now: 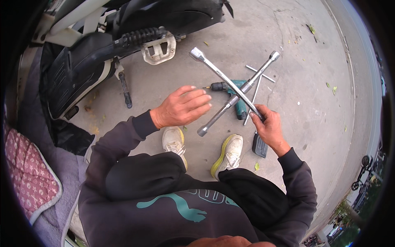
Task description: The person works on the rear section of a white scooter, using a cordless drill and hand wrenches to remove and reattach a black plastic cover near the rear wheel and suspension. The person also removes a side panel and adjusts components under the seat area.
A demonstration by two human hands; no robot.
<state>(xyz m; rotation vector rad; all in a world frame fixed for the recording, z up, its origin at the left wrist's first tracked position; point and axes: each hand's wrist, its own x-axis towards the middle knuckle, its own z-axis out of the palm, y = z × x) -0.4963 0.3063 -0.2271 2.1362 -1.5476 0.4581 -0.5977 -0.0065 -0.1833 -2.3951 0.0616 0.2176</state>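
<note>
My right hand [269,126] is closed around one end of a chrome cross-shaped lug wrench [224,78], lifted above the concrete. The wrench's other arms spread up and to the left, each ending in a socket. My left hand [182,106] is just left of the wrench's lower arm, fingers stretched out, holding nothing. Beneath the wrench a teal cordless drill [240,110] with a black chuck and a bit lies on the ground, partly covered. Beside it lies a thin T-handle wrench [260,73]. A black plastic object [259,147] sits next to my right wrist, its kind unclear.
A black and white scooter [80,66] stands at the upper left, with a white pedal [159,49] and a kickstand [125,90] toward me. A purple blanket [70,175] and a pink quilted cloth [31,173] hang at left. My shoes [233,152] are below the wrench.
</note>
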